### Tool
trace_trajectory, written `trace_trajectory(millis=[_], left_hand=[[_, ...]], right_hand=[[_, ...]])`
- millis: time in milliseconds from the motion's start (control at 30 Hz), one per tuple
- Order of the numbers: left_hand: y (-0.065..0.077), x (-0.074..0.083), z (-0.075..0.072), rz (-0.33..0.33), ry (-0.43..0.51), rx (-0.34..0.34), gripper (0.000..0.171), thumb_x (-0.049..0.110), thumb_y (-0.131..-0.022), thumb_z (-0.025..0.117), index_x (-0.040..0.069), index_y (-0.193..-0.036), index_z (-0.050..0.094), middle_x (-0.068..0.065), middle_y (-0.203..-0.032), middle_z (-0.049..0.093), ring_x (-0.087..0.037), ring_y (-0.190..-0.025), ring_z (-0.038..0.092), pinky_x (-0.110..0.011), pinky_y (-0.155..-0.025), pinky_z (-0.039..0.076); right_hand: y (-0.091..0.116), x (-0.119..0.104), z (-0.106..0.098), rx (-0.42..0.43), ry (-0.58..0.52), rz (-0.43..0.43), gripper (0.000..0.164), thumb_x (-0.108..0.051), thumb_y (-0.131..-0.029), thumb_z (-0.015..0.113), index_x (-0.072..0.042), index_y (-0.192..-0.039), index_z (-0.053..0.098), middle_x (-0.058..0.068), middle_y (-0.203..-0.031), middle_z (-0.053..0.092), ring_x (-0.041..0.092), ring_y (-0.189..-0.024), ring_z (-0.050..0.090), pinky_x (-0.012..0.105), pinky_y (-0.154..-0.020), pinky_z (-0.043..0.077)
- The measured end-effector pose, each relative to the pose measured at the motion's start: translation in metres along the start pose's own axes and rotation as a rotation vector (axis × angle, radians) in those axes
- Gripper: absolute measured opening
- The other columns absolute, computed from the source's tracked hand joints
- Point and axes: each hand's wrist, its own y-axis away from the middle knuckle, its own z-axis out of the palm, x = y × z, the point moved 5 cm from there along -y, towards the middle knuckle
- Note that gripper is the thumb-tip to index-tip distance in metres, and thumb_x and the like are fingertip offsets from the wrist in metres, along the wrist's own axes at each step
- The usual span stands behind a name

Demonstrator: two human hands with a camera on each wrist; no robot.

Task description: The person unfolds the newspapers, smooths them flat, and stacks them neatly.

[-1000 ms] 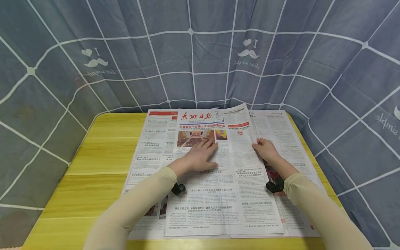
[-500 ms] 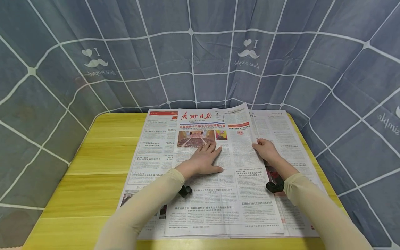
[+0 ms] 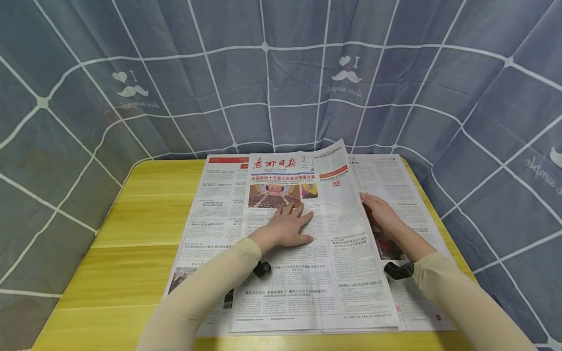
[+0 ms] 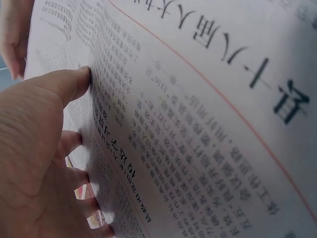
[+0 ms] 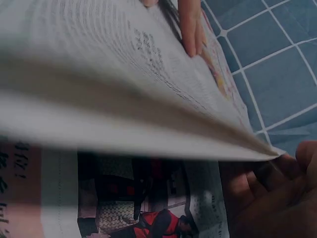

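Note:
A folded newspaper (image 3: 303,287) with a red masthead lies over a wider spread newspaper (image 3: 395,195). My left hand (image 3: 287,228) rests on its upper middle, fingers spread, just below a printed photo. In the left wrist view the thumb (image 4: 74,84) and fingertips touch the page. My right hand (image 3: 383,214) holds the folded paper's right edge. From the right wrist, that edge (image 5: 198,129) is raised and runs to the curled fingers (image 5: 247,181), with the lower sheet's colour photo showing beneath. The top right corner of the folded paper sticks up.
Underneath is a yellow wood-grain table (image 3: 131,234), bare on the left side. A grey-blue curtain (image 3: 290,78) with white grid lines surrounds it at the back and sides. Dark wrist devices (image 3: 399,269) sit below both hands.
The left hand has slid slightly right and down over the page, then stayed. The right hand has moved a little right, and the paper's right edge has lifted more.

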Motion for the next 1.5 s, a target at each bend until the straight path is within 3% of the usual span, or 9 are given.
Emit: trace_trajectory(millis=[167, 300, 433, 800, 1133, 1300, 1500], left_hand=[[0.001, 0.0, 0.0, -0.006, -0.003, -0.005, 0.078, 0.063, -0.1, 0.049, 0.031, -0.165, 0.021, -0.007, -0.172, 0.007, -0.035, -0.156, 0.0, -0.057, -0.123, 0.007], [0.001, 0.001, -0.001, -0.011, -0.007, -0.008, 0.078, 0.064, -0.1, 0.049, 0.032, -0.165, 0.02, -0.007, -0.172, 0.006, -0.035, -0.156, -0.001, -0.056, -0.123, 0.006], [0.001, 0.002, -0.001, -0.016, -0.012, -0.011, 0.078, 0.064, -0.1, 0.049, 0.032, -0.165, 0.02, -0.007, -0.172, 0.006, -0.035, -0.156, -0.001, -0.056, -0.123, 0.006], [0.002, 0.002, -0.002, -0.01, -0.018, 0.0, 0.077, 0.064, -0.1, 0.049, 0.031, -0.165, 0.021, -0.008, -0.171, 0.008, -0.036, -0.156, 0.002, -0.056, -0.123, 0.008], [0.002, 0.002, -0.003, -0.005, 0.002, 0.003, 0.077, 0.063, -0.1, 0.05, 0.032, -0.165, 0.022, -0.008, -0.172, 0.007, -0.036, -0.156, 0.001, -0.057, -0.123, 0.007], [0.002, 0.001, -0.007, -0.008, 0.087, 0.007, 0.074, 0.061, -0.102, 0.048, 0.029, -0.165, 0.025, -0.009, -0.171, 0.01, -0.036, -0.156, 0.002, -0.057, -0.123, 0.006], [-0.005, 0.003, -0.014, -0.014, 0.339, 0.04, 0.072, 0.058, -0.106, 0.035, 0.019, -0.166, 0.02, -0.011, -0.169, 0.019, -0.036, -0.156, 0.006, -0.057, -0.123, 0.005]], right_hand=[[0.008, -0.008, 0.007, -0.125, -0.226, -0.022, 0.059, -0.041, -0.114, 0.031, -0.005, -0.161, 0.031, 0.027, -0.147, 0.047, 0.013, -0.099, 0.065, 0.025, -0.07, 0.054], [0.012, -0.013, 0.012, -0.162, -0.284, -0.036, 0.06, -0.04, -0.113, 0.033, -0.005, -0.162, 0.028, 0.029, -0.151, 0.043, 0.015, -0.106, 0.066, 0.026, -0.074, 0.056], [0.013, -0.017, 0.017, -0.153, -0.266, -0.059, 0.062, -0.041, -0.112, 0.037, -0.004, -0.162, 0.029, 0.028, -0.153, 0.042, 0.017, -0.118, 0.063, 0.031, -0.089, 0.056], [0.016, -0.022, 0.023, -0.08, -0.202, -0.065, 0.064, -0.042, -0.109, 0.05, -0.01, -0.161, 0.033, 0.02, -0.149, 0.049, 0.014, -0.117, 0.063, 0.034, -0.089, 0.055], [0.017, -0.022, 0.03, -0.07, -0.151, -0.111, 0.063, -0.04, -0.109, 0.05, -0.009, -0.161, 0.033, 0.02, -0.156, 0.04, 0.017, -0.12, 0.059, 0.036, -0.091, 0.053], [0.017, -0.025, 0.032, -0.011, -0.042, -0.104, 0.058, -0.031, -0.11, 0.05, -0.009, -0.161, 0.033, 0.02, -0.153, 0.045, 0.03, -0.127, 0.054, 0.037, -0.091, 0.052], [0.018, -0.033, 0.036, 0.043, 0.007, -0.11, 0.057, -0.014, -0.108, 0.046, -0.004, -0.161, 0.027, 0.026, -0.148, 0.049, 0.037, -0.122, 0.058, 0.032, -0.082, 0.056]])
